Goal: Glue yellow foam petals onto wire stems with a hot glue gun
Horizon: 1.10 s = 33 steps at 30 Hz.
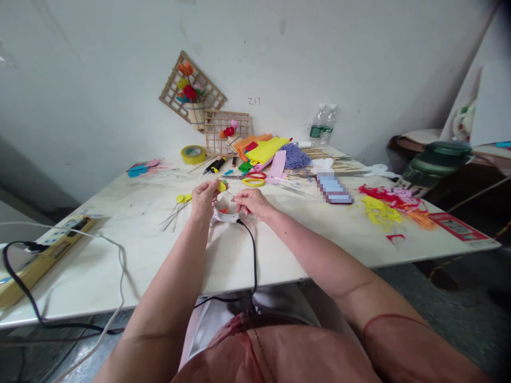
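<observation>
My left hand (pixel 204 199) is closed in a pinch on a small yellow flower piece (pixel 222 186). Opposite it, my right hand (pixel 252 203) pinches a thin wire stem (pixel 230 193) that points toward the yellow piece; whether the two touch I cannot tell. Just below both hands lies a white corded device (pixel 224 217), partly hidden by my left hand and wrist, its black cord running off the table's front edge. Left of my left hand, yellow flower pieces (pixel 184 198) on thin stems (pixel 171 215) rest on the table.
Red-and-yellow scissors (pixel 254 179), markers (pixel 217 165), yellow tape (pixel 193 155) and coloured sheets (pixel 267 151) sit behind my hands. A phone (pixel 334 188), paper shreds (pixel 381 213) and a dark green jar (pixel 437 162) are rightward. A power strip (pixel 46 255) with cables is left.
</observation>
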Available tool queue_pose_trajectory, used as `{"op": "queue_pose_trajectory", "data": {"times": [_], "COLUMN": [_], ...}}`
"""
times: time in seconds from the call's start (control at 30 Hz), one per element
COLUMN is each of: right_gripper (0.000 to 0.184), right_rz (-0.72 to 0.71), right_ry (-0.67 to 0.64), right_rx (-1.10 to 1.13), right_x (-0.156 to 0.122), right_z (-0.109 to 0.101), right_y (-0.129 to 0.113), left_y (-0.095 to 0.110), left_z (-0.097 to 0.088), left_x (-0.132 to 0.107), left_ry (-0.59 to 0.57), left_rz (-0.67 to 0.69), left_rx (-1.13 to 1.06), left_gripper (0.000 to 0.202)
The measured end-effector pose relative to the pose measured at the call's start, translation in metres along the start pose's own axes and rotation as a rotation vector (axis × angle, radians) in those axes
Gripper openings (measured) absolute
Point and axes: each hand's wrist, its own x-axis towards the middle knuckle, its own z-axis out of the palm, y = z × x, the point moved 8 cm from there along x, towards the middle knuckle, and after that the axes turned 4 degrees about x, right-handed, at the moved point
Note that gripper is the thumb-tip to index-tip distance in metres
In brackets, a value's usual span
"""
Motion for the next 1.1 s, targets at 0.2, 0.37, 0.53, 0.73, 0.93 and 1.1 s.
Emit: {"op": "queue_pose_trajectory", "data": {"times": [0.2, 0.37, 0.53, 0.73, 0.93, 1.1], "right_gripper": [0.008, 0.009, 0.011, 0.013, 0.02, 0.019], "right_rz": [-0.002, -0.006, -0.008, -0.055, -0.221, -0.186], "right_ry": [0.002, 0.005, -0.009, 0.018, 0.095, 0.089], "right_rx": [0.033, 0.017, -0.023, -0.264, -0.419, -0.384], "right_x": [0.0, 0.002, 0.001, 0.002, 0.002, 0.004], "right_z": [-0.001, 0.0, 0.003, 0.001, -0.005, -0.005], "right_y": [-0.001, 0.003, 0.004, 0.004, -0.009, -0.004], "left_y": [-0.001, -0.004, -0.005, 0.002, 0.006, 0.002], "left_z": [0.006, 0.008, 0.003, -0.016, -0.015, -0.018], "left_x": [-0.002, -0.004, -0.002, 0.002, 0.002, 0.005], "left_ry": [-0.021, -0.075, -0.037, 0.132, 0.164, 0.179], "left_rz": [-0.038, -0.058, -0.068, -0.03, -0.047, -0.08], "left_rx": [-0.058, -0.014, -0.022, -0.054, -0.064, -0.07], "left_gripper": [0.039, 0.028, 0.023, 0.021, 0.04, 0.05]}}
